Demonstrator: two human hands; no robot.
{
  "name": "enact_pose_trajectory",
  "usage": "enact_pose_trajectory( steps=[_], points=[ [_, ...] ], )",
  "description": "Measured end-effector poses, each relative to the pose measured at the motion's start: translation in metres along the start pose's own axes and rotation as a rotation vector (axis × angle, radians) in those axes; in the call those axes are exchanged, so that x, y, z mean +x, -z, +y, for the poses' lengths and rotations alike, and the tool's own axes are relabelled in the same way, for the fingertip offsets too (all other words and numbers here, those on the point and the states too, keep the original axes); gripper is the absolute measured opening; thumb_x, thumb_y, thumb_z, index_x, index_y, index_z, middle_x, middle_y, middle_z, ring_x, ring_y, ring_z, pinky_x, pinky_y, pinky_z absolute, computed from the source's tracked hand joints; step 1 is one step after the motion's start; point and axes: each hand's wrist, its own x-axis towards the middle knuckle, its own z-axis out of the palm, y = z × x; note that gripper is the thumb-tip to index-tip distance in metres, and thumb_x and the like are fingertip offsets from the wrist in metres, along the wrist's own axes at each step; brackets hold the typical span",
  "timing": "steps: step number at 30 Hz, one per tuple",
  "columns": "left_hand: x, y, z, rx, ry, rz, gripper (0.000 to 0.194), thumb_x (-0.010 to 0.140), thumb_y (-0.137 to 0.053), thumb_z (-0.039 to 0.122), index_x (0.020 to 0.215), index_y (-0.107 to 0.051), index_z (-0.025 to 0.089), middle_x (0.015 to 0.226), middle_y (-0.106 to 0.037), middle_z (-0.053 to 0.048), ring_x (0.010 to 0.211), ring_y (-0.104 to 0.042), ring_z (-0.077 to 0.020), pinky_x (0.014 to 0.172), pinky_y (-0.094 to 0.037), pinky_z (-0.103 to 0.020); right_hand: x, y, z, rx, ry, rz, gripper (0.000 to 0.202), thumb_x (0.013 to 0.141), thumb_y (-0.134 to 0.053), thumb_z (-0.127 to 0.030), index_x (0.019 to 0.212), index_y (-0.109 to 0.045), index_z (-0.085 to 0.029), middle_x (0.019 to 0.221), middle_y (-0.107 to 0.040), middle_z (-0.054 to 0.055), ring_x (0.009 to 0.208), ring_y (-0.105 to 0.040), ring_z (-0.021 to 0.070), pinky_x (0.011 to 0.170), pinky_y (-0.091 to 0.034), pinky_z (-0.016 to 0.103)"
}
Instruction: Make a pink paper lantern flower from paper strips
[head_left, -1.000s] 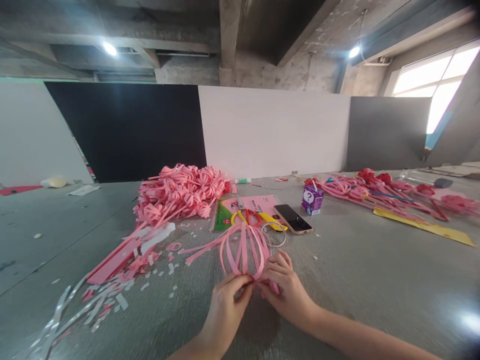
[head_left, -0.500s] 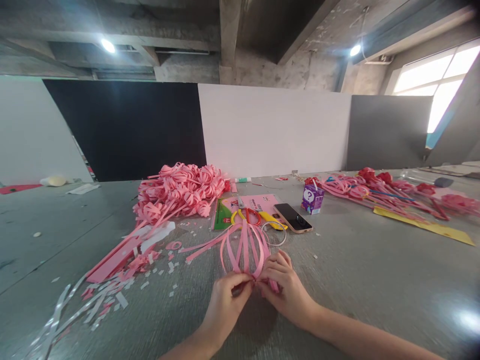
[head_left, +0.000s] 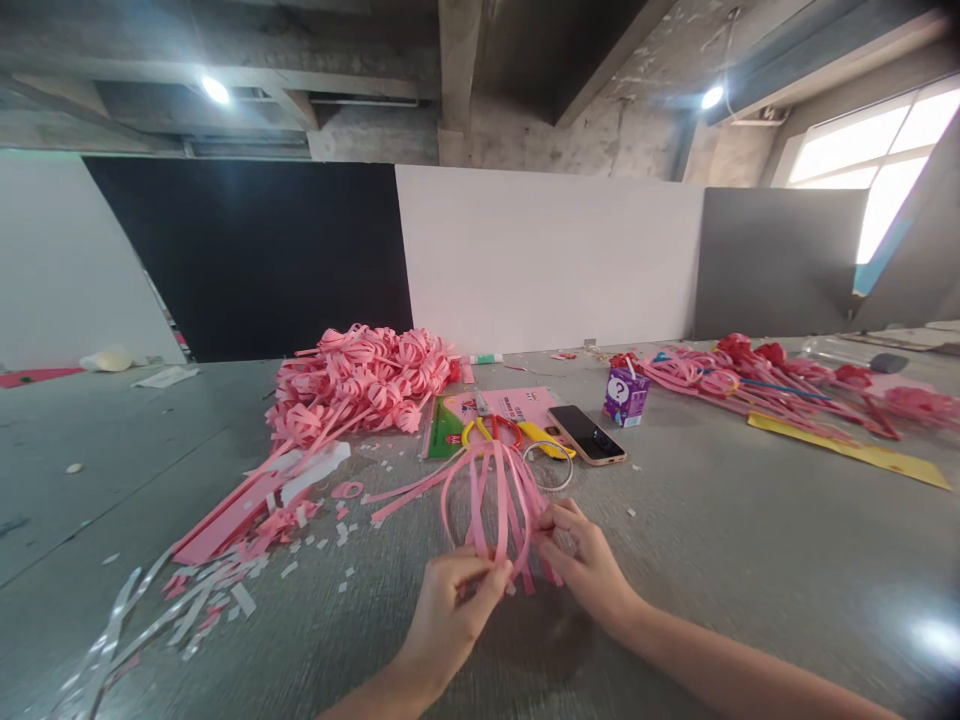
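Between my hands, pink paper strips [head_left: 500, 500] bow out into a round, cage-like shape, and a few loose ends hang near the bottom. My left hand [head_left: 459, 597] is closed, pinching the lower ends of the strips between thumb and fingers. On the right side of the shape, my right hand [head_left: 581, 555] is closed with its fingertips on a pink strip. Just beyond the strips lie scissors with orange and yellow handles [head_left: 501, 430], a yellow utility knife [head_left: 546, 440] and a silver ring [head_left: 555, 487].
A heap of looped pink paper strips [head_left: 367, 380] sits at the back left, with flat pink strips [head_left: 229, 520] and scraps before it. A phone [head_left: 589, 435] and a purple drink carton [head_left: 626, 397] stand right of centre. Red and pink paper flowers [head_left: 772, 375] lie further right.
My right hand has moved slightly right, away from my left hand, which keeps its pinch. Several strip ends now hang loose between them.
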Motion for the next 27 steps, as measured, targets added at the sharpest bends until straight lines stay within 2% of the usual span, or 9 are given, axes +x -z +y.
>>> enact_pose_trajectory(
  steps=[5, 10, 13, 16, 27],
  points=[
    [0.002, -0.002, 0.001, 0.053, -0.013, 0.002, 0.023, 0.073, -0.054, 0.023, 0.053, -0.062, 0.017, 0.057, -0.055, 0.000, 0.054, -0.050, -0.0113, 0.050, -0.038, -0.018, 0.000, 0.000, 0.001, 0.030, -0.008, 0.013, 0.010, 0.073, -0.049, -0.018, 0.068, -0.057, -0.017, 0.069, -0.052, 0.001, 0.072, -0.048, 0.0162, 0.069, -0.039, 0.028],
    [0.004, -0.001, -0.001, 0.001, 0.016, 0.005, 0.008, 0.068, -0.057, 0.017, 0.064, -0.064, 0.018, 0.067, -0.061, -0.001, 0.063, -0.056, -0.0134, 0.060, -0.044, -0.021, 0.000, -0.001, -0.002, 0.014, -0.009, 0.017, 0.010, 0.072, -0.048, -0.017, 0.065, -0.056, -0.017, 0.068, -0.051, 0.000, 0.071, -0.048, 0.0158, 0.069, -0.039, 0.028],
    [0.005, 0.000, -0.003, -0.110, 0.040, 0.005, 0.013, 0.070, -0.054, 0.017, 0.073, -0.066, 0.019, 0.080, -0.065, -0.003, 0.075, -0.060, -0.0153, 0.069, -0.047, -0.023, 0.000, 0.000, -0.002, 0.006, -0.024, 0.023, 0.010, 0.072, -0.049, -0.017, 0.065, -0.056, -0.017, 0.069, -0.052, 0.001, 0.072, -0.048, 0.0162, 0.068, -0.039, 0.028],
    [0.008, 0.000, -0.007, -0.235, 0.092, 0.001, 0.018, 0.074, -0.049, 0.020, 0.079, -0.067, 0.020, 0.088, -0.066, -0.004, 0.077, -0.061, -0.0157, 0.070, -0.049, -0.026, 0.000, 0.000, -0.003, 0.006, -0.019, 0.013, 0.011, 0.072, -0.048, -0.016, 0.066, -0.057, -0.018, 0.069, -0.053, 0.001, 0.072, -0.048, 0.0165, 0.068, -0.039, 0.029],
    [0.011, -0.001, -0.006, -0.356, 0.137, -0.029, 0.019, 0.070, -0.054, 0.018, 0.081, -0.069, 0.021, 0.088, -0.068, -0.003, 0.080, -0.062, -0.0161, 0.071, -0.050, -0.024, 0.001, -0.002, -0.002, 0.003, 0.109, -0.142, 0.014, 0.077, -0.048, -0.014, 0.069, -0.059, -0.019, 0.071, -0.058, 0.001, 0.077, -0.049, 0.0164, 0.073, -0.038, 0.030]
  ],
)
